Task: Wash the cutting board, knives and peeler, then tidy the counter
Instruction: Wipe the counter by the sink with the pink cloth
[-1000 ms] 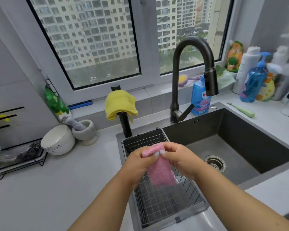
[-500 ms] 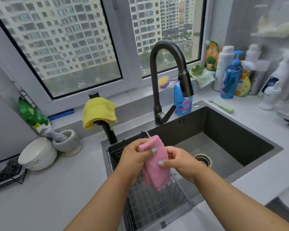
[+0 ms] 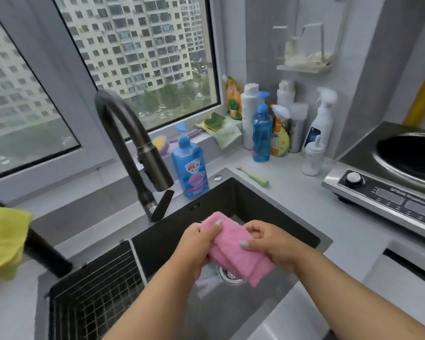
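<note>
Since 1 second ago the view has swung right, and both hands have carried the pink cloth point(image 3: 233, 249) from above the wire basket point(image 3: 93, 298) to over the open basin of the sink point(image 3: 275, 214), above the drain point(image 3: 227, 274); a cooker point(image 3: 388, 190) has come into sight at the far right.

From the left: a yellow cloth point(image 3: 4, 239) hangs at the frame edge, then the wire basket sits in the sink's left part, with the dark faucet point(image 3: 133, 148) arching behind it. No water is visibly running.

The left hand point(image 3: 196, 241) grips the upper end of the folded pink cloth, thumb pressed on top and fingers wrapped under it. The right hand point(image 3: 272, 244) grasps the cloth's other side, thumb on its face, fingers curled round behind. Both hands are clenched on the cloth, which hangs between them.

Right of the hands, a blue detergent bottle point(image 3: 190, 168) stands on the desk point(image 3: 317, 217) behind the sink, and a green-handled tool point(image 3: 253, 177), too small to identify, lies beside the rim.

No cutting board or knife shows here. This looks like the tidying stage: wringing or folding the cloth. The next move probably calls for a firm twist over the drain, or spreading the cloth to wipe the desk.
</note>
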Demonstrator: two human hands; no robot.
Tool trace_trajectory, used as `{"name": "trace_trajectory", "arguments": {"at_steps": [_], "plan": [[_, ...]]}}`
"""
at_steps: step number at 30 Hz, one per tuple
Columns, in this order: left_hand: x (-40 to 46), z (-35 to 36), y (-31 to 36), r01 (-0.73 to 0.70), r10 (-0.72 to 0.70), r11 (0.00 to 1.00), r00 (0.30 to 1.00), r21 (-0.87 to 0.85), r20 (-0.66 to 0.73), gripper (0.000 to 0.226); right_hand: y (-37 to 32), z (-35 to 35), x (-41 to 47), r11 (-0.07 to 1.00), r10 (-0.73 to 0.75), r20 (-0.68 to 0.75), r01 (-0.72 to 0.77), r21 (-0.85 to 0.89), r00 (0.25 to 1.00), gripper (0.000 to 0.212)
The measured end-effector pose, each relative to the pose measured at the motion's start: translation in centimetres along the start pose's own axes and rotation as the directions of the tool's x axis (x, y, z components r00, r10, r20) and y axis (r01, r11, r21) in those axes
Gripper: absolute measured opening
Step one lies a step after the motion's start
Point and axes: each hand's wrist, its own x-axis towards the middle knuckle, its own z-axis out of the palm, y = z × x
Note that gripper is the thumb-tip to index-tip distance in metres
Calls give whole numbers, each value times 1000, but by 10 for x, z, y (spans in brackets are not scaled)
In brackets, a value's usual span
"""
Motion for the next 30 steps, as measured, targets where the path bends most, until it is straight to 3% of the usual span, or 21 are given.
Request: {"name": "trace_trajectory", "arguments": {"at_steps": [5,8,11,15,20,25,30], "plan": [[58,72,22,47,-45,997,998,-55,49,21,3,-84,13,997,17,-243,3,83,970,38],[91,107,31,3,-4,998,1000,60,16,21,6,-124,26,999,21,-368,-1,53,930,32],[118,133,36,-9,11,992,1000,122,-22,25,4,-149,38,999,0,-473,-19,-35,881,24],[146,158,37,-57,66,985,996,161,-51,29,1,-167,53,957,-87,-583,-94,-274,808,17],[166,174,34,-116,128,963,991,243,-35,35,0,-179,67,844,-135,-606,-229,-485,784,13],[180,179,33,-163,168,935,986,314,11,28,2,-184,79,761,-152,-622,-311,-569,768,19],[191,180,25,-216,183,839,976,500,116,48,11,-187,88,691,-165,-614,-354,-630,771,29]]}}
